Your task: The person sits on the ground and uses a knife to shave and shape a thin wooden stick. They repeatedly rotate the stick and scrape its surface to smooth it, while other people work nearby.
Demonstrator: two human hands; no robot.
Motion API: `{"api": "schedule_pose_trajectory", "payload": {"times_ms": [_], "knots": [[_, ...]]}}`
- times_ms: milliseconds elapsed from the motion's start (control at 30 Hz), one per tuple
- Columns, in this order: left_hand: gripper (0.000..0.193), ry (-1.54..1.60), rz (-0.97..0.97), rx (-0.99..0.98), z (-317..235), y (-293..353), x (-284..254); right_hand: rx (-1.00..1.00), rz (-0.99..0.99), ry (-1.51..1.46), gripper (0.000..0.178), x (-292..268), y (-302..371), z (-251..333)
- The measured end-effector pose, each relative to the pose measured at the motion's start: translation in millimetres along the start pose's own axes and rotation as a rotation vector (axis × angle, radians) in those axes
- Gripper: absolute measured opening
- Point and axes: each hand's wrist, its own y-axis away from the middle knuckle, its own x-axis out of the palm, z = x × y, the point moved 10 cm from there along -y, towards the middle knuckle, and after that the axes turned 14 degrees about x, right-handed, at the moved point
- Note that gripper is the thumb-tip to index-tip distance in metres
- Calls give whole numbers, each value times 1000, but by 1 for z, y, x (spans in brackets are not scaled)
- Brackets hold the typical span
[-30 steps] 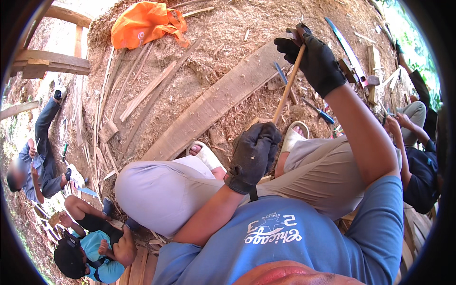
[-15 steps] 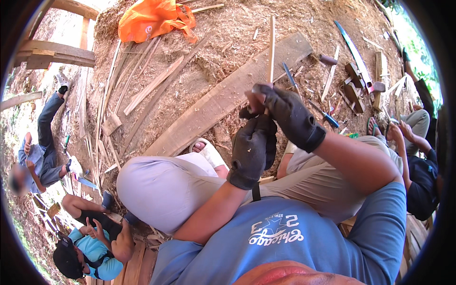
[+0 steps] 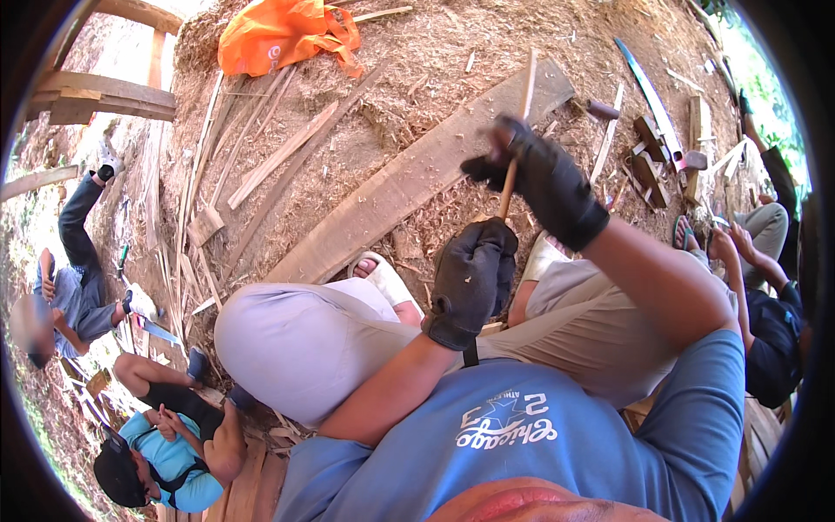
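Observation:
A thin, pale wooden stick (image 3: 528, 84) points up and slightly to the right in front of me. My left hand (image 3: 474, 274), in a black glove, is closed round its lower end above my lap. Farther up, my right hand (image 3: 552, 187), gloved too, is closed about the stick, and its fingers are smeared by motion. A blurred reddish-brown patch shows at those fingers; I cannot make out what it is. Between the two hands a short length of the stick is bare. Its upper end stands free over a long plank (image 3: 391, 191) on the ground.
Wood shavings cover the ground. At right lie a saw (image 3: 648, 91), a wooden hand plane (image 3: 651, 161) and a dark cylindrical handle (image 3: 602, 110). Thin wood strips (image 3: 283, 152) and an orange bag (image 3: 283, 39) lie at far left. Other people sit at both sides.
My right hand has slid up along the stick, away from my left hand, baring the part between them. The stick's top has tilted to the right. My left hand has shifted slightly right.

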Motion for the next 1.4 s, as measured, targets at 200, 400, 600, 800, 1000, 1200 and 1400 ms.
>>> {"api": "schedule_pose_trajectory", "payload": {"times_ms": [200, 400, 600, 800, 1000, 1200, 1400], "knots": [[22, -13, -169, 246, -26, -11, -6, 14, 150, 133, 46, 30, 19, -10], [28, 2, 90, 13, -4, 7, 13, -130, 18, -36, 48, -57, -20, 59], [30, -80, 111, 38, 5, 6, 7, -154, -75, -87, 50, -71, -21, 50], [21, -142, -121, 336, -7, -6, -21, 3, 120, 216, 51, 35, 28, -35], [21, 138, 112, -31, -4, 2, 8, -169, 94, -41, 49, -3, 12, 24], [32, -45, 117, 19, -3, 7, 16, -79, -98, -34, 54, -64, -22, 43], [32, -63, 129, -16, 3, 10, 16, -126, -180, -89, 53, -95, -30, 60]]}}
